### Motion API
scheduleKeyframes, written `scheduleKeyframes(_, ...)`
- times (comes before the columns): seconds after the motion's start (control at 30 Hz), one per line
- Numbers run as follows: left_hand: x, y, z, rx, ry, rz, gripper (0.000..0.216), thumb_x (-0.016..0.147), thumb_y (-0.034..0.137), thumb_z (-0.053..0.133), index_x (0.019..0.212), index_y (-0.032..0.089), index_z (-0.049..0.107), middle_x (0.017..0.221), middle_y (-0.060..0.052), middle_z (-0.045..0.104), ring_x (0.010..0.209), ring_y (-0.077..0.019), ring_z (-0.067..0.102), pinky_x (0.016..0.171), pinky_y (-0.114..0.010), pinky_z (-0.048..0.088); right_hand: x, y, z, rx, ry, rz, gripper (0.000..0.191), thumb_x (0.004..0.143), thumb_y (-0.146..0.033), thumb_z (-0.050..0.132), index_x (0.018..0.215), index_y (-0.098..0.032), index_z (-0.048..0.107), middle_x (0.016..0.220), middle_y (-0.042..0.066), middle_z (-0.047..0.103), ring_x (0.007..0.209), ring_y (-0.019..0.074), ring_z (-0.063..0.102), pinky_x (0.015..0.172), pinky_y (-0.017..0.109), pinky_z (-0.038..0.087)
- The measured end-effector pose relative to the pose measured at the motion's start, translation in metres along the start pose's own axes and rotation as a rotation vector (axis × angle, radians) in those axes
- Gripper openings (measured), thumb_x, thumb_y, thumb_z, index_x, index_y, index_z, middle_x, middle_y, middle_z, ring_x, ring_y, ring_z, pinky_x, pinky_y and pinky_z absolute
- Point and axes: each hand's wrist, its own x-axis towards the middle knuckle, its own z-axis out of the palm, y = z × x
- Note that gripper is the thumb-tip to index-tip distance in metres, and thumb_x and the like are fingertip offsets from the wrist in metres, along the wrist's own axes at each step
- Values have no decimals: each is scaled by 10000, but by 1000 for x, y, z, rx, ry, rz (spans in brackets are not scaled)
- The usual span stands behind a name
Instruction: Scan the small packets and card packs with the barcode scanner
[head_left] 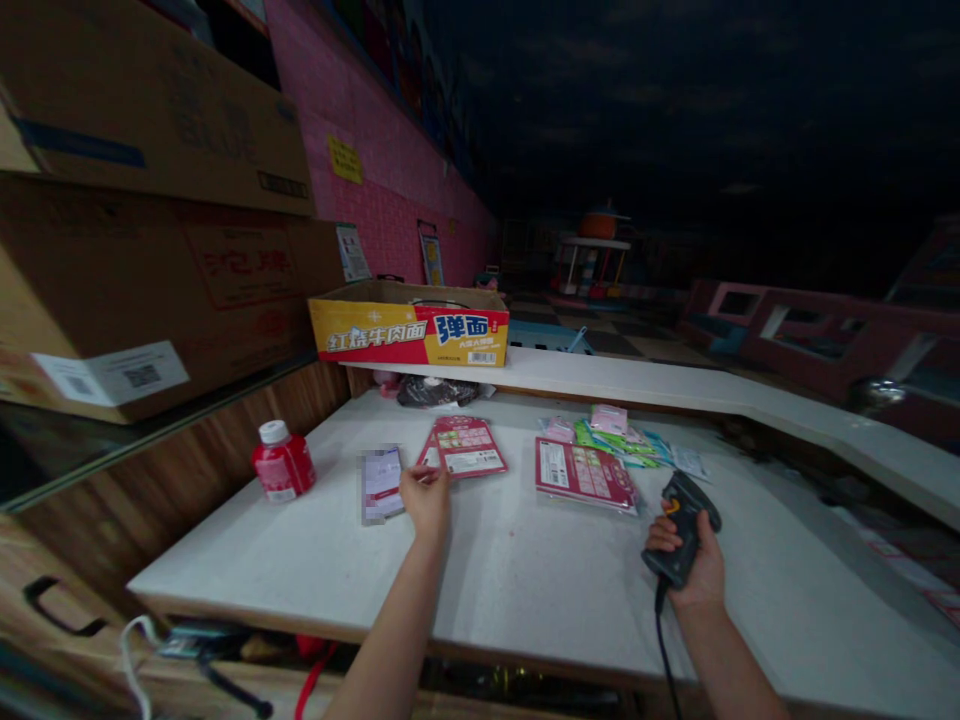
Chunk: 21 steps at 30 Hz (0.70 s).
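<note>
My right hand [697, 560] is wrapped around a dark barcode scanner [684, 530], its cable hanging down over the table's front edge. My left hand [425, 497] has its fingers curled together, between a phone [384, 482] with a lit screen and some red flat packages [471, 447]. Whether anything is pinched in those fingers is hidden. Left of the scanner lies a stack of red card packages in clear wrap [583, 474]. Behind it are several small pink and green packets [611, 430].
A red bottle with a white cap [285, 462] stands on the white table [300, 570] at left. An open noodle carton [409, 325] sits on the raised ledge [637, 378] behind. Large cardboard boxes [150, 260] are stacked at left. Below is a shelf with cables.
</note>
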Motion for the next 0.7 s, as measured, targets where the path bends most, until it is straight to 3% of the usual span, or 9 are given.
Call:
scheduleKeyframes(0.17,0,2,4,-238,-72,-183,390,533,188,728,843,198,491,716,20,621,627,-129,611,627,-282,512,1,1,0,4,-5,-10,430,702,-352,792,1027,-200,554,655,-61,511,478,68,483,424,183,471)
scheduleKeyframes(0.3,2,2,6,-272,-152,-280,377,517,207,714,843,195,525,658,31,604,528,-98,564,550,-242,464,1,3,2,-3,5,-9,426,707,-363,789,1028,-199,562,652,-63,505,473,66,475,423,183,471)
scheduleKeyframes(0.43,4,3,7,-280,-253,-232,422,529,273,701,921,164,588,686,8,623,548,-113,583,528,-232,445,1,4,4,10,14,-15,407,721,-364,780,1021,-183,574,649,-57,509,477,57,480,431,163,466)
scheduleKeyframes(0.53,4,1,9,-225,-247,-171,457,556,287,690,983,149,600,727,-7,624,586,-125,605,552,-245,472,1,6,7,3,27,-15,400,713,-377,787,1000,-180,589,636,-57,513,467,55,480,422,154,456)
scheduleKeyframes(0.7,5,-6,13,-271,-316,-212,605,523,230,736,1096,149,561,750,19,597,576,-125,616,552,-265,511,1,10,28,-125,125,25,370,728,-453,767,904,-176,598,598,-53,538,430,50,477,395,138,432)
